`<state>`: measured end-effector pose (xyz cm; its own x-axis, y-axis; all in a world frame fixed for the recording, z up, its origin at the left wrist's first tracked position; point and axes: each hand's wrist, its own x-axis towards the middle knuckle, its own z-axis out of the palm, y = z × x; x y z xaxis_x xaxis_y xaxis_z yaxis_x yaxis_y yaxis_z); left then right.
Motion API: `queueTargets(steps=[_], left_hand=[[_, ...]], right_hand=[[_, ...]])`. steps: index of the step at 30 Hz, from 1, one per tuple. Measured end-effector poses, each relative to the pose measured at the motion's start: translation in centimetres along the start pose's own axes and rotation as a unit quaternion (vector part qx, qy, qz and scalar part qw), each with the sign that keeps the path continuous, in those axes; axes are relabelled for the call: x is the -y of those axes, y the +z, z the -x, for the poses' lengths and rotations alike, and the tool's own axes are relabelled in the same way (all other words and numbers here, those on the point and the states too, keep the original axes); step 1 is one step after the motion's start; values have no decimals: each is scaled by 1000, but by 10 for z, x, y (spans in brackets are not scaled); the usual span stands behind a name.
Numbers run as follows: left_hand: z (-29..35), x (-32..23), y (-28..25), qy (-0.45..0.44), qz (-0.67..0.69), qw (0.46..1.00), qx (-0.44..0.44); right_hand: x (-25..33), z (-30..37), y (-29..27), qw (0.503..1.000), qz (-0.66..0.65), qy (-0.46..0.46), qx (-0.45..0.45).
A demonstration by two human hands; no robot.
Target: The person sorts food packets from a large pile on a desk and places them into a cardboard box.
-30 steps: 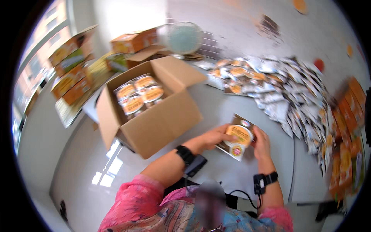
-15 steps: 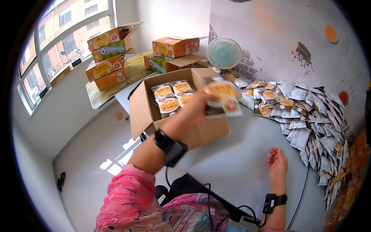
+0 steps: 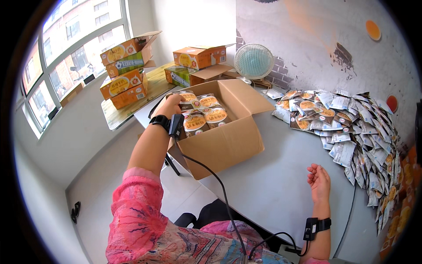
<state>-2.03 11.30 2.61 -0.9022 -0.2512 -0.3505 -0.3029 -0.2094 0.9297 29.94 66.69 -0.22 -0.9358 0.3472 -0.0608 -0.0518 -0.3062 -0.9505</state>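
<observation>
A grey table (image 3: 272, 176) carries an open cardboard box (image 3: 224, 141) near its left end. To the right of the box, a wide heap of flat packets (image 3: 351, 132) runs along the far and right edges of the table. Behind the box, more printed cartons (image 3: 200, 57) are stacked, with a small fan (image 3: 253, 61) beside them. Inside the box lie round-topped orange packs (image 3: 206, 115) in rows. The left hand (image 3: 172, 104) reaches into the far-left corner of the box, fingers curled onto one pack (image 3: 187, 97). The right hand (image 3: 319, 180) rests on the table right of the box, fingers loosely apart and holding nothing.
</observation>
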Motion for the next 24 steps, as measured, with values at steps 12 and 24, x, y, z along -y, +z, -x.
queueTargets(steps=[12,24], left_hand=[[119,-10,55,59,-200,974,-93],[20,14,-7,25,-12,998,49]], right_hand=[[-1,1,-6,1000,11,-14,-7],[-4,-1,-1,999,31,-14,-8]])
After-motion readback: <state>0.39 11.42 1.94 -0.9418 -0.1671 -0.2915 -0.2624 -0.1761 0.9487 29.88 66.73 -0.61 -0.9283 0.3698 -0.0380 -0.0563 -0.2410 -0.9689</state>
